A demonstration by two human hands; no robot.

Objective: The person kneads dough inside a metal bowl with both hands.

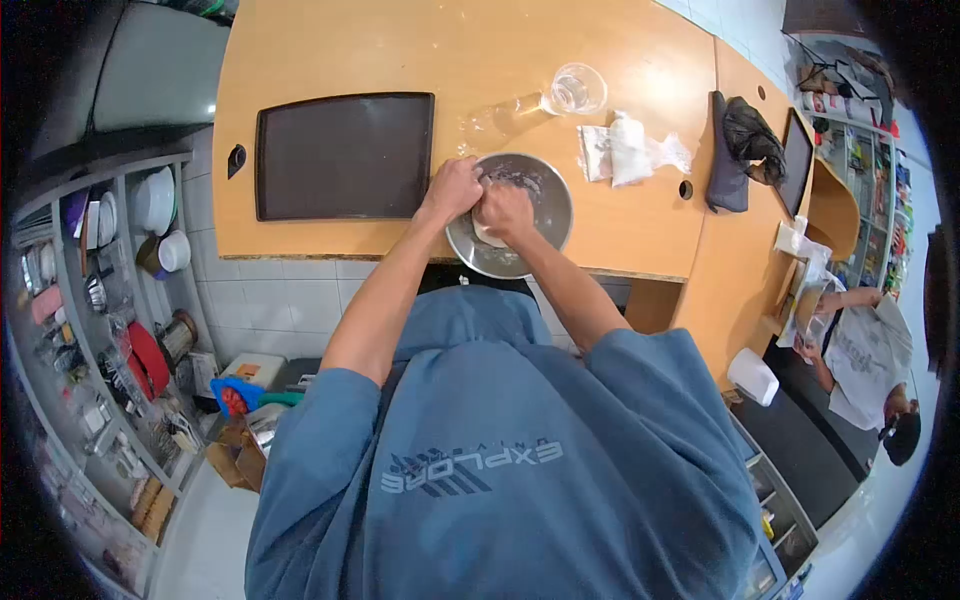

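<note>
A round metal bowl (556, 215) stands at the near edge of the wooden table, with white floury smears on its inner wall. My left hand (455, 190) is closed on the bowl's left rim. Inside the bowl, my right hand (505, 211) is curled into a fist and presses on a pale lump of dough (487, 234). Both hands hide part of the dough. Just beyond the bowl are a clear plastic cup (577, 90) and, to its right, a plastic bag of white powder (628, 150).
Left of the bowl lies a dark baking tray (345, 157) on the table (480, 40). A dark case (728, 150) and a black plastic bag (752, 135) lie to the right. Another person (860, 345) is at the far right. Loaded shelves (110, 330) stand at left.
</note>
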